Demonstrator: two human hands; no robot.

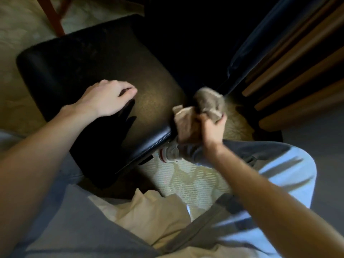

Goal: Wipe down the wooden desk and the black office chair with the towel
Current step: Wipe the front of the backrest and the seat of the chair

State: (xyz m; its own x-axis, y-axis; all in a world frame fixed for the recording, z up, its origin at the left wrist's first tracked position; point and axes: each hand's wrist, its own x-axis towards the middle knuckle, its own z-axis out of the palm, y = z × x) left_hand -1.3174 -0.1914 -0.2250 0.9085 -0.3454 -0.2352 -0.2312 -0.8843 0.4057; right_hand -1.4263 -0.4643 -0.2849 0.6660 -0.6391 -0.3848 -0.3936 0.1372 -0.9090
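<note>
The black office chair's seat [93,58] fills the upper left of the head view, tilted, with a worn, lit patch near its right edge. My left hand [107,98] rests flat on the seat, fingers slightly apart, holding nothing. My right hand [210,130] is closed on the bunched grey-beige towel [208,103], which sits just off the seat's right corner; the hand and towel are motion-blurred. The wooden desk [297,71] shows as stepped wooden edges at the upper right.
Patterned beige carpet [186,179] lies below the chair. My shoe [171,153] sits by the seat's corner, my knee in light trousers at right. A red-brown wooden leg [54,17] stands at upper left. The space between chair and desk is dark.
</note>
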